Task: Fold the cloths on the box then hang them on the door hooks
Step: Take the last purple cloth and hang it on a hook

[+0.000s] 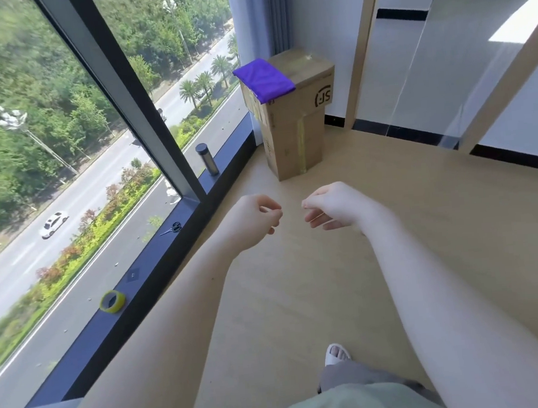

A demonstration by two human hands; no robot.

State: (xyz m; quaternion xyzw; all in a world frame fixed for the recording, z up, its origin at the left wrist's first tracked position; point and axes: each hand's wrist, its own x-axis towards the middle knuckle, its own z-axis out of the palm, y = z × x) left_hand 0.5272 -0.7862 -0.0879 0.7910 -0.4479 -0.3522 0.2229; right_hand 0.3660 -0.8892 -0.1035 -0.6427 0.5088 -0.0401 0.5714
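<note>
Both hands are held out in front of the person, close together but not touching. Left hand (pixel 256 219) has its fingers loosely curled and holds nothing. Right hand (pixel 329 206) is the same, with loose curled fingers and nothing in them. Both hang in the air over the floor (pixel 377 227), well short of the box.

One purple cloth (pixel 265 79) lies on top of the box (pixel 292 117). It covers the left part of the top, and its near end hangs a little way down the front of the box. It looks smooth and flat. The box is tall, made of brown cardboard, and stands on the floor in the corner.

Just left of the box is a big window (pixel 59 124) with a dark sill (pixel 155 262) along the bottom. A dark bottle (pixel 207 158) stands up on the sill, near the box. Farther from the box along the sill lie small scissors (pixel 172 228), and farther still a yellow roll of tape (pixel 113 301).

Behind the box hangs a grey curtain (pixel 264 15). Right of the box is a shiny door (pixel 445 74).

Nothing lies on the floor between the hands and the box. Far from the box, low down, one foot in a white slipper (pixel 337 354) shows.
</note>
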